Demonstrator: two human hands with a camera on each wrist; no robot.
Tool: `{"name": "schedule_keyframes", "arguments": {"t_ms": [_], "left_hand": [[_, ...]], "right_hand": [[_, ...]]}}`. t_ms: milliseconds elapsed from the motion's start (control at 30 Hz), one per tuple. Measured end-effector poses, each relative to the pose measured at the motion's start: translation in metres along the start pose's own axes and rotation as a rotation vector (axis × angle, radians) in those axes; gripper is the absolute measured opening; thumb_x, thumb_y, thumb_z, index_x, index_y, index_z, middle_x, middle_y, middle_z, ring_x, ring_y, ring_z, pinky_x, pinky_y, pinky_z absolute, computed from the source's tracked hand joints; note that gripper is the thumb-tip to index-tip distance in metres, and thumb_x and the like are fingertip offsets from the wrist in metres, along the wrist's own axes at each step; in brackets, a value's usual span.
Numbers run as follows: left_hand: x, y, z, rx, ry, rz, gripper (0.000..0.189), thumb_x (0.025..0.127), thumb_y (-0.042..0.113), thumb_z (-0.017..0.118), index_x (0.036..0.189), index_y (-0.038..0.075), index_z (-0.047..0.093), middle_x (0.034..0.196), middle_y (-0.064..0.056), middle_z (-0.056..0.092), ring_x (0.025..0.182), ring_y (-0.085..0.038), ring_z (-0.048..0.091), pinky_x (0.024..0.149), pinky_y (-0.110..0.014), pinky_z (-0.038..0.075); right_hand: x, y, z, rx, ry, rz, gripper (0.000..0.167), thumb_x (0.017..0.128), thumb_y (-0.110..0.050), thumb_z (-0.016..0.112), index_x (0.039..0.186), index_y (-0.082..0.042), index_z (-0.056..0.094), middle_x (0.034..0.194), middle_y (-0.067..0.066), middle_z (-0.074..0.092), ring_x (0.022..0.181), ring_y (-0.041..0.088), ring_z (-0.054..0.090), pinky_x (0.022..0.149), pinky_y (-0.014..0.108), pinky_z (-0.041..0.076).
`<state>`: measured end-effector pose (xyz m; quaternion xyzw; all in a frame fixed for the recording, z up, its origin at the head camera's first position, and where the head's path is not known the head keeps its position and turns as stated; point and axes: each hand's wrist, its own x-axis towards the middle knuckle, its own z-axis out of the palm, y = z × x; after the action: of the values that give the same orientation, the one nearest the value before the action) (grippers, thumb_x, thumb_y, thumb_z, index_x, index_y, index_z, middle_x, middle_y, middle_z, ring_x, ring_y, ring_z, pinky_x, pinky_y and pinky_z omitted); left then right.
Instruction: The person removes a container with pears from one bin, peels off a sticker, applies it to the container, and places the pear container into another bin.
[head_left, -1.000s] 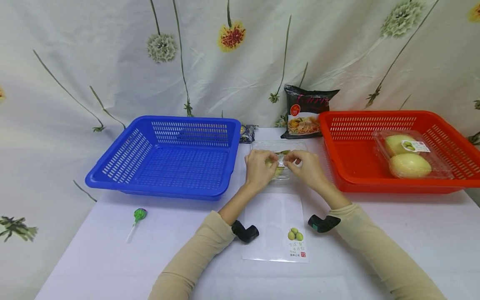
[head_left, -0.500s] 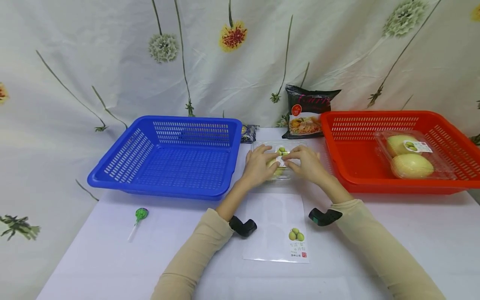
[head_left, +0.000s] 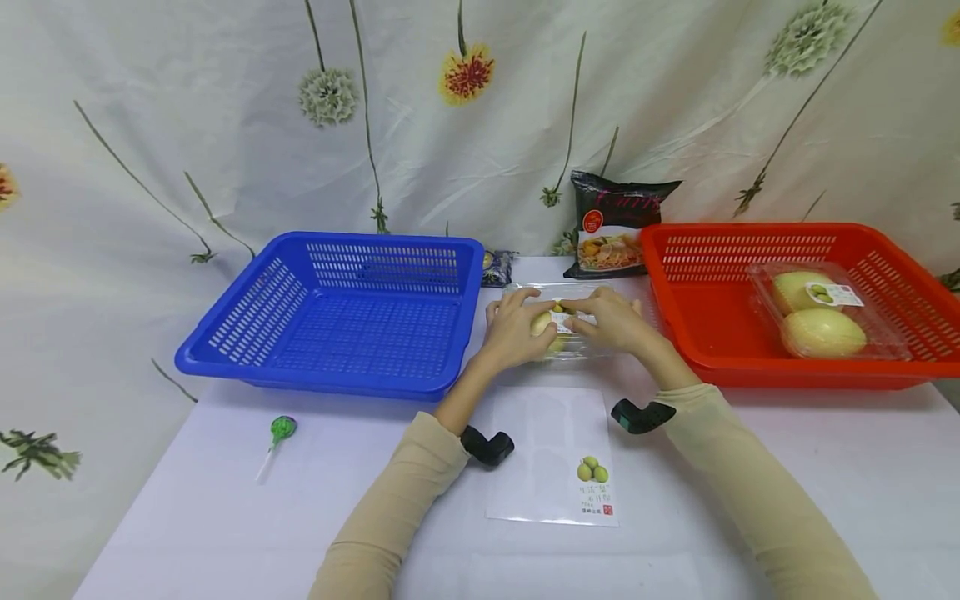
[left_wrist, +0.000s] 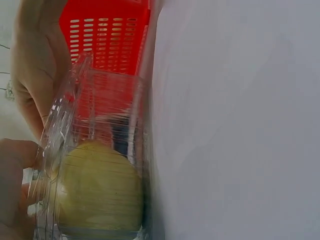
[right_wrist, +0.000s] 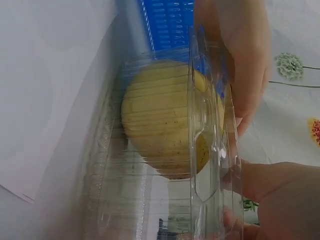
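Observation:
In the head view a clear plastic clamshell box with pale yellow fruit inside sits at the table's back middle. A white sticker with a fruit picture lies on its lid. My left hand reaches over the lid from the left, forefinger and thumb extended at the sticker's edge. From the right, my right hand touches the sticker with outstretched forefinger and thumb. In the left wrist view, a rounded fruit shows through the box's side. The right wrist view has fruit too, below both hands.
A blue basket stands left; a red basket right, holding another fruit box. Behind are a black noodle packet and a small dark packet. A sticker sheet lies in front, a green lollipop left.
One second ago my fingers pinched the sticker by its two sides over the box. It then came down flat on the lid, and my fingers have spread out over it.

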<state>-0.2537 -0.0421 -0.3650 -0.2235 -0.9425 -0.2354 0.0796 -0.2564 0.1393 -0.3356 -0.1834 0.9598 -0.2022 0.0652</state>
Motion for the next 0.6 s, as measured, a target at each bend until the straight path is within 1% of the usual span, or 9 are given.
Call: {"name": "schedule_keyframes", "arguments": {"t_ms": [67, 100, 200, 267, 300, 367, 533, 600], "left_hand": [[0.0006, -0.0014, -0.0002, -0.006, -0.016, 0.002, 0.045, 0.088, 0.031, 0.048, 0.13, 0.016, 0.058, 0.144, -0.01, 0.041, 0.137, -0.029, 0.029, 0.107, -0.056, 0.022], [0.0008, -0.0021, -0.0003, -0.01, -0.024, 0.001, 0.046, 0.088, 0.031, 0.048, 0.131, 0.016, 0.057, 0.146, -0.011, 0.039, 0.138, -0.03, 0.026, 0.108, -0.058, 0.02], [0.0016, -0.0036, 0.0005, -0.016, -0.038, -0.003, 0.048, 0.088, 0.031, 0.048, 0.134, 0.016, 0.055, 0.149, -0.011, 0.034, 0.141, -0.032, 0.019, 0.108, -0.06, 0.02], [0.0021, -0.0044, 0.0013, -0.01, -0.044, -0.01, 0.049, 0.088, 0.032, 0.047, 0.135, 0.017, 0.053, 0.15, -0.011, 0.033, 0.142, -0.032, 0.018, 0.108, -0.058, 0.022], [0.0024, -0.0046, 0.0016, -0.005, -0.047, -0.013, 0.05, 0.088, 0.032, 0.047, 0.135, 0.017, 0.053, 0.15, -0.011, 0.032, 0.142, -0.032, 0.018, 0.108, -0.057, 0.023], [0.0028, -0.0048, 0.0025, 0.002, -0.045, -0.015, 0.05, 0.088, 0.032, 0.046, 0.136, 0.017, 0.053, 0.151, -0.011, 0.032, 0.141, -0.032, 0.018, 0.108, -0.055, 0.025], [0.0031, -0.0045, 0.0038, 0.007, -0.036, -0.016, 0.049, 0.088, 0.032, 0.046, 0.134, 0.017, 0.054, 0.15, -0.011, 0.033, 0.141, -0.032, 0.019, 0.106, -0.056, 0.029], [0.003, -0.0045, 0.0042, 0.007, -0.031, -0.013, 0.049, 0.088, 0.032, 0.047, 0.133, 0.017, 0.055, 0.15, -0.011, 0.033, 0.141, -0.031, 0.02, 0.106, -0.055, 0.03]], "right_hand": [[0.0016, -0.0011, -0.0007, -0.035, -0.015, -0.021, 0.045, 0.095, -0.03, 0.055, 0.136, -0.013, 0.051, 0.11, 0.018, 0.056, 0.104, 0.03, 0.046, 0.091, 0.07, 0.027], [0.0023, -0.0017, -0.0013, -0.045, -0.021, -0.032, 0.046, 0.095, -0.03, 0.055, 0.137, -0.012, 0.05, 0.109, 0.018, 0.056, 0.102, 0.03, 0.047, 0.091, 0.068, 0.031], [0.0043, -0.0024, -0.0036, -0.045, -0.038, -0.06, 0.049, 0.094, -0.03, 0.057, 0.137, -0.01, 0.049, 0.107, 0.019, 0.059, 0.098, 0.03, 0.049, 0.087, 0.056, 0.042], [0.0054, -0.0025, -0.0049, -0.029, -0.046, -0.075, 0.05, 0.093, -0.03, 0.058, 0.137, -0.008, 0.049, 0.106, 0.02, 0.061, 0.096, 0.031, 0.049, 0.083, 0.048, 0.046], [0.0057, -0.0023, -0.0054, -0.024, -0.048, -0.081, 0.05, 0.093, -0.03, 0.059, 0.137, -0.008, 0.049, 0.106, 0.02, 0.061, 0.095, 0.03, 0.05, 0.081, 0.045, 0.047], [0.0058, -0.0018, -0.0059, -0.019, -0.051, -0.083, 0.051, 0.092, -0.03, 0.06, 0.136, -0.006, 0.05, 0.104, 0.02, 0.061, 0.094, 0.03, 0.049, 0.08, 0.042, 0.047], [0.0024, 0.0001, -0.0047, -0.01, -0.048, -0.056, 0.051, 0.091, -0.032, 0.061, 0.132, -0.004, 0.053, 0.099, 0.018, 0.058, 0.093, 0.028, 0.048, 0.076, 0.039, 0.046], [0.0006, 0.0008, -0.0039, 0.006, -0.038, -0.051, 0.05, 0.09, -0.032, 0.062, 0.13, -0.003, 0.055, 0.101, 0.018, 0.059, 0.094, 0.028, 0.048, 0.078, 0.039, 0.046]]}}
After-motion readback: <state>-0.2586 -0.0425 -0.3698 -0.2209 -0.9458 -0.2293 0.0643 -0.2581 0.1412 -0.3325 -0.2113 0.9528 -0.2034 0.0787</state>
